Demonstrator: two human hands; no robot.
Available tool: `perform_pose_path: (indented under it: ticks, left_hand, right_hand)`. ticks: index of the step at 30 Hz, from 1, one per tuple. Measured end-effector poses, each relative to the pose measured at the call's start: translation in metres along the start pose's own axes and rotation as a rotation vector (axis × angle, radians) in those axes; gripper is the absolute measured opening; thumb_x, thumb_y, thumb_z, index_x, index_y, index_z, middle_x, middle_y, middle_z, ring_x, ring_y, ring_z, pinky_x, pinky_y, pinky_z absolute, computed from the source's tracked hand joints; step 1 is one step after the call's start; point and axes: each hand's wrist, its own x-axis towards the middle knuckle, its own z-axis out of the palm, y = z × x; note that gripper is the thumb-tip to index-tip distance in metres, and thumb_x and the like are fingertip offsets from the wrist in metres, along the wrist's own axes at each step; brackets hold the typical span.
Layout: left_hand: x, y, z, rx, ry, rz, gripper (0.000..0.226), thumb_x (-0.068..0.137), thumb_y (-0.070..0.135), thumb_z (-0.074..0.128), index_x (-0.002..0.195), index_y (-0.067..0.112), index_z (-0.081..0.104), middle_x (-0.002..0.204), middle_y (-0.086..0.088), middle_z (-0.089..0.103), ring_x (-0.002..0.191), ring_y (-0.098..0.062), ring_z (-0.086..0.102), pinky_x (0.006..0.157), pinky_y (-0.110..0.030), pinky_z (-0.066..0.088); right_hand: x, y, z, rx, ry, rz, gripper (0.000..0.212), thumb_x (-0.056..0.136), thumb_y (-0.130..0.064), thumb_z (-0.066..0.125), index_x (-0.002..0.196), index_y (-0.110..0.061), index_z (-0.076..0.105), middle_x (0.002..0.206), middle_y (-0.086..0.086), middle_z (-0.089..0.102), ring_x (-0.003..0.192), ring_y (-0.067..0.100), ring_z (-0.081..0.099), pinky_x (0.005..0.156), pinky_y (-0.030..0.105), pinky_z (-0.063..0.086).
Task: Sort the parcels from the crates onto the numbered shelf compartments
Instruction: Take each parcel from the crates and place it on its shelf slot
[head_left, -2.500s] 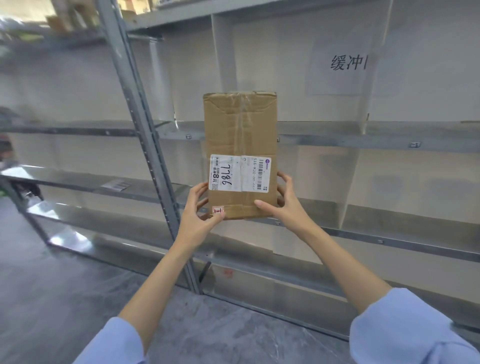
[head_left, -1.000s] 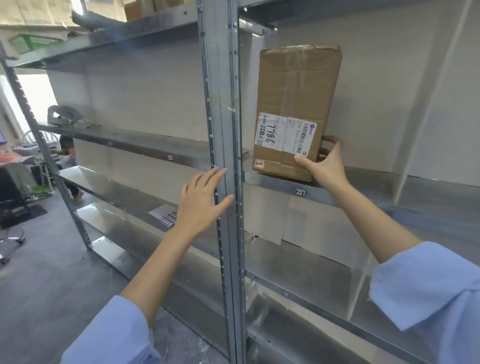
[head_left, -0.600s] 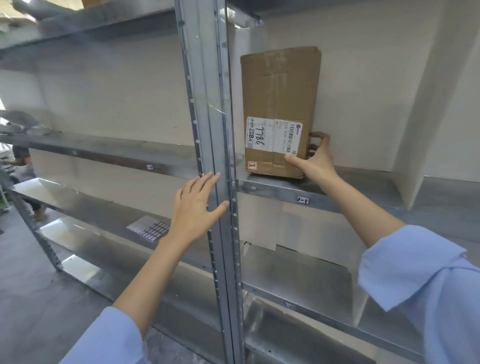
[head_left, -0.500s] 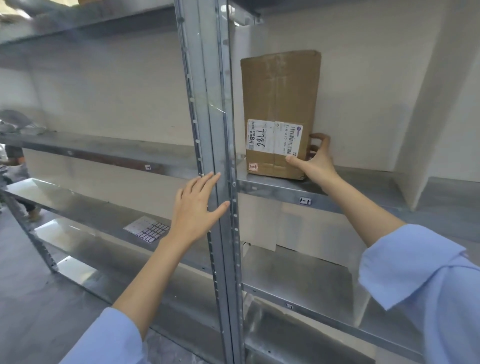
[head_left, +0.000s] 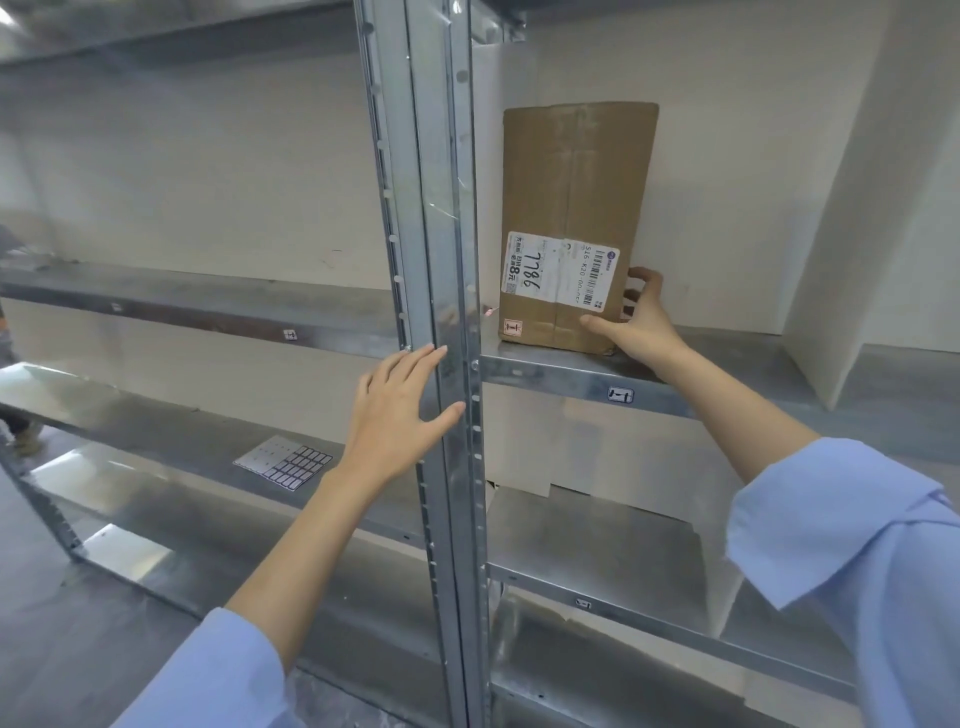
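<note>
A brown cardboard parcel (head_left: 574, 208) stands upright on a metal shelf (head_left: 561, 370), just right of the grey upright post (head_left: 441, 260). Its white label reads 7786. My right hand (head_left: 636, 322) grips the parcel's lower right corner, thumb on the front and fingers behind. My left hand (head_left: 397, 410) rests flat with spread fingers against the post and holds nothing. A small number tag (head_left: 620, 395) sits on the shelf's front edge below the parcel.
A white divider panel (head_left: 826, 270) closes the compartment on the right. A sheet of small labels (head_left: 283, 461) lies on the lower left shelf (head_left: 156, 431). More bare metal shelves run left and below. Grey floor shows at the bottom left.
The parcel went from both hands in front of the rack up onto the shelf. My left hand let go and moved to the post. Over the last half second little has shifted.
</note>
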Motion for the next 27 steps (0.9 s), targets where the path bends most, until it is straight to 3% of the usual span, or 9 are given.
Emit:
perform_pose_path:
  ticks: [1, 2, 5, 7, 10, 14, 27]
  left_hand:
    - [0.0, 0.001, -0.001, -0.007, -0.006, 0.005, 0.067, 0.092, 0.056, 0.052, 0.151, 0.03, 0.033, 0.156, 0.01, 0.035, 0.143, -0.015, 0.027, 0.114, -0.042, 0.023]
    - [-0.001, 0.002, -0.002, -0.013, -0.01, 0.012, 0.067, 0.092, 0.056, 0.052, 0.151, 0.03, 0.033, 0.156, 0.01, 0.034, 0.143, -0.015, 0.027, 0.114, -0.042, 0.023]
    - [-0.003, 0.008, -0.004, -0.039, -0.011, 0.041, 0.065, 0.093, 0.054, 0.053, 0.151, 0.03, 0.034, 0.155, 0.009, 0.036, 0.143, -0.015, 0.027, 0.114, -0.041, 0.022]
    - [-0.003, 0.016, -0.003, -0.066, -0.013, 0.065, 0.064, 0.093, 0.052, 0.054, 0.15, 0.029, 0.035, 0.155, 0.009, 0.037, 0.142, -0.015, 0.028, 0.113, -0.04, 0.022]
    - [-0.003, 0.03, 0.001, -0.101, -0.035, 0.109, 0.063, 0.094, 0.051, 0.052, 0.15, 0.029, 0.035, 0.155, 0.009, 0.037, 0.141, -0.015, 0.028, 0.113, -0.042, 0.022]
    - [-0.005, 0.059, 0.016, -0.087, -0.057, 0.174, 0.062, 0.096, 0.054, 0.047, 0.151, 0.03, 0.033, 0.156, 0.008, 0.035, 0.142, -0.017, 0.027, 0.114, -0.042, 0.021]
    - [-0.031, 0.248, 0.075, -0.283, -0.185, 0.52, 0.066, 0.095, 0.055, 0.047, 0.154, 0.033, 0.026, 0.16, 0.006, 0.029, 0.145, -0.02, 0.024, 0.113, -0.035, 0.015]
  right_hand:
    - [-0.004, -0.001, 0.0, -0.031, 0.008, -0.005, 0.085, 0.081, -0.025, 0.081, 0.141, -0.019, 0.022, 0.133, -0.001, 0.047, 0.116, 0.017, 0.05, 0.077, 0.012, 0.05]
    - [-0.008, -0.002, 0.0, -0.065, 0.026, -0.01, 0.086, 0.081, -0.027, 0.081, 0.143, -0.019, 0.022, 0.138, 0.001, 0.043, 0.122, 0.019, 0.047, 0.082, 0.011, 0.047]
    - [-0.027, -0.007, -0.003, -0.133, 0.086, -0.017, 0.086, 0.084, -0.034, 0.077, 0.148, -0.019, 0.021, 0.152, 0.012, 0.034, 0.141, 0.026, 0.035, 0.105, 0.031, 0.034]
    - [-0.043, -0.013, -0.006, -0.213, 0.111, -0.046, 0.078, 0.088, -0.037, 0.072, 0.149, -0.023, 0.025, 0.151, 0.012, 0.036, 0.14, 0.026, 0.036, 0.108, 0.038, 0.034]
    - [-0.069, -0.018, -0.014, -0.534, 0.14, -0.096, 0.064, 0.093, -0.047, 0.059, 0.148, -0.029, 0.033, 0.148, 0.009, 0.043, 0.135, 0.031, 0.039, 0.101, 0.046, 0.04]
    - [-0.109, -0.016, -0.032, -0.852, 0.151, -0.125, 0.062, 0.096, -0.055, 0.046, 0.15, -0.028, 0.034, 0.148, 0.007, 0.043, 0.129, 0.033, 0.041, 0.097, 0.044, 0.042]
    - [-0.265, 0.027, -0.174, -1.178, 0.269, 0.152, 0.071, 0.096, -0.058, 0.044, 0.156, -0.027, 0.024, 0.157, 0.0, 0.035, 0.134, 0.027, 0.036, 0.102, 0.039, 0.039]
